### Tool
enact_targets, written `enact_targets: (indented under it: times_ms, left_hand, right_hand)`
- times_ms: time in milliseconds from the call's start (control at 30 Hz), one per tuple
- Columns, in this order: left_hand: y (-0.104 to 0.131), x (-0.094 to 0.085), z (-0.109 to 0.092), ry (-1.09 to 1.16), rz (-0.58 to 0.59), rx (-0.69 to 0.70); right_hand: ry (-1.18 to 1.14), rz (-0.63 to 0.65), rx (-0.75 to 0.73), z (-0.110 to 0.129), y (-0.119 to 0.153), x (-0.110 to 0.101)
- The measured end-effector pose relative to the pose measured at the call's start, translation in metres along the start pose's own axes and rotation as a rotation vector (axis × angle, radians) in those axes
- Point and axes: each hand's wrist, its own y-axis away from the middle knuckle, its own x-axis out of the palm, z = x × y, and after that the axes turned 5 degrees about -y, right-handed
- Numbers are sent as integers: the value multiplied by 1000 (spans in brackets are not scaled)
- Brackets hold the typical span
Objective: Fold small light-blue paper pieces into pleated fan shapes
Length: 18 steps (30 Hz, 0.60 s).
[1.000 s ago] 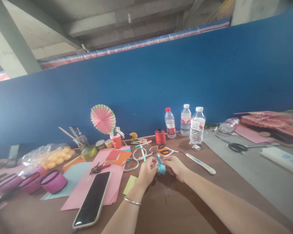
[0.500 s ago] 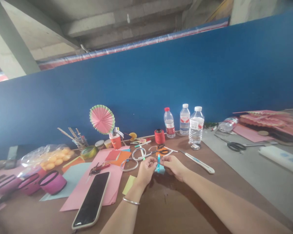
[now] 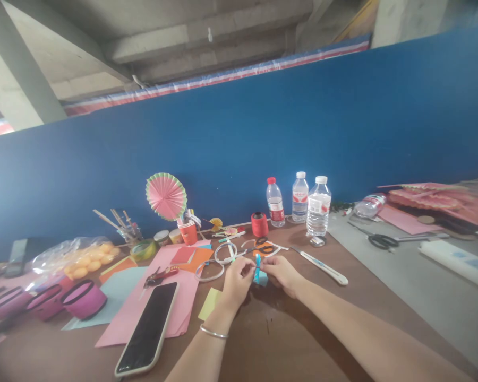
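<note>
Over the brown table, a small folded blue paper piece (image 3: 257,268) stands upright between my two hands. My left hand (image 3: 239,277), with a silver bangle on its wrist, pinches at the piece's left side. From the right, the fingertips of my right hand (image 3: 279,271) are pinched on the same piece. Beneath it lies a light blue paper square (image 3: 263,279). A yellow-green paper (image 3: 210,304) lies left of my left wrist. Black-handled scissors (image 3: 266,248) rest on orange paper just beyond my hands.
A white utility knife (image 3: 324,267) lies right of my hands. A phone (image 3: 148,329) rests on pink sheets (image 3: 187,302) at the left. Beyond stand a red thread spool (image 3: 259,225), bottles (image 3: 319,209) and a cup (image 3: 188,233) holding a paper fan (image 3: 166,196).
The view has shifted very slightly. The folded blue piece looks tilted a little differently between my fingers; both hands keep nearly the same place.
</note>
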Motion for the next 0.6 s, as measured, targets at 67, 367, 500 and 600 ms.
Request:
enact_targets:
  times_ms: [67,367,500,600]
  left_hand:
    - [0,-3,-3,-144,-67,102]
    - [4,-12,-22,-567,-57,288]
    - [6,-13,-31,-595,30,287]
    - [7,-14,-34,-567,87,257]
  right_hand:
    - [-3,-9,-6,0,-1,0]
    - [-31,-72,-1,-2,-2,-1]
    - [-54,-130,-6,1,-2,0]
    - [-46,-193,-39,2,-1,2]
